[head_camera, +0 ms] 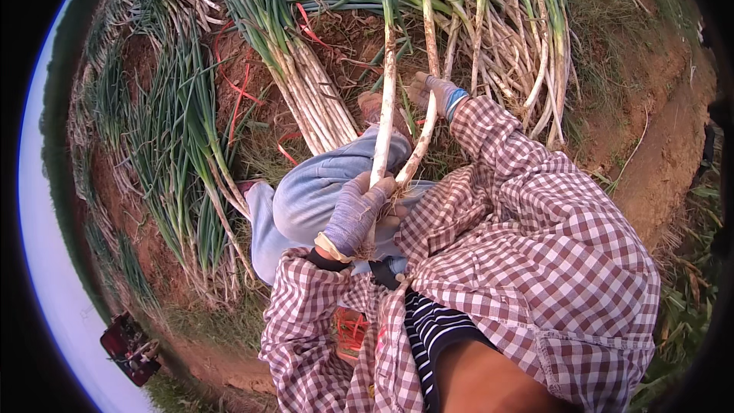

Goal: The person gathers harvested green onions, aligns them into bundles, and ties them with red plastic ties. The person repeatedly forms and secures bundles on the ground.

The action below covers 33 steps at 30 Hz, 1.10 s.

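Observation:
My left hand, in a greyish knit glove, is closed around the white lower shaft of a long Welsh onion that points away from me. Roots hang by that hand. Farther out, my gloved right hand wraps the shaft of a second Welsh onion, covering a short stretch of it. The rooted end of this one reaches back to my left fingertips. Beneath both lie my bent knees in pale blue trousers. Beyond the left knee lies a neat bunch of Welsh onions, white shafts towards me.
A loose heap of Welsh onions lies at the upper right, and more piles cover the soil at left. Red plastic ties are strewn about the ground. A dark red vehicle stands at the far lower left.

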Motion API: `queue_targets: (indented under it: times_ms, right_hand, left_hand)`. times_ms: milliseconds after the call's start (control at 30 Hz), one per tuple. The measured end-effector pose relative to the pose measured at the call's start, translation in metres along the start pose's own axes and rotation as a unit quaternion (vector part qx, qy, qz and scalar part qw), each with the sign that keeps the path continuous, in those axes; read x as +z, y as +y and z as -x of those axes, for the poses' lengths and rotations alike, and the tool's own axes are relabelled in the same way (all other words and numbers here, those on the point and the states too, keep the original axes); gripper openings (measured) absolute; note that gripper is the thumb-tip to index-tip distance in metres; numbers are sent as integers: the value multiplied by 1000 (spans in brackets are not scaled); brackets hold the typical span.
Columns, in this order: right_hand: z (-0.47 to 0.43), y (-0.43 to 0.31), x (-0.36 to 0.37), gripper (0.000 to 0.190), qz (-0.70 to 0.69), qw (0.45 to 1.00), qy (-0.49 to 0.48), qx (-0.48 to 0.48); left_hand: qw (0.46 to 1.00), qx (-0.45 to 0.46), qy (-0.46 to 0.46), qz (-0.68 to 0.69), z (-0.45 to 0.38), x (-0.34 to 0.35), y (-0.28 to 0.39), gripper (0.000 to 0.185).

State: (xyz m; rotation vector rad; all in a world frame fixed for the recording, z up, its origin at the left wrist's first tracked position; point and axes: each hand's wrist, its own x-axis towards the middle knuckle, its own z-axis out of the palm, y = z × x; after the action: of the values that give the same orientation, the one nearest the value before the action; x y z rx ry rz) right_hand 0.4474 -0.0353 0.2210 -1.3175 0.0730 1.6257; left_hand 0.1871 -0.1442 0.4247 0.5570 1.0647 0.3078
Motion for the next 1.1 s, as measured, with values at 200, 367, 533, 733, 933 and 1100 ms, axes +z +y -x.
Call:
queue_targets:
  times_ms: [200, 367, 533, 733, 933, 1100]
  right_hand:
    - [6, -10, 45, 57, 160, 957, 32, -241]
    - [76, -1, 193, 31, 77, 960, -141, -231]
    - [158, 33, 342, 55, 304, 790, -413, -337]
    - [141, 1, 264, 50, 408, 721, -457, -324]
    - [48, 25, -26, 28, 395, 908, -66, -122]
    - [17, 29, -95, 64, 611, 768, 183, -61]
  left_hand:
    - [969, 28, 31, -243, 134, -1, -45, 48]
    - [948, 187, 191, -174, 147, -15, -135, 53]
    - [926, 170, 319, 109, 178, -21, -138, 45]
    - [815, 241, 527, -11, 171, -172, -106, 23]
    - [644, 376, 666, -4, 218, -271, -120, 55]
    - [732, 354, 577, -69, 158, -164, -37, 29]
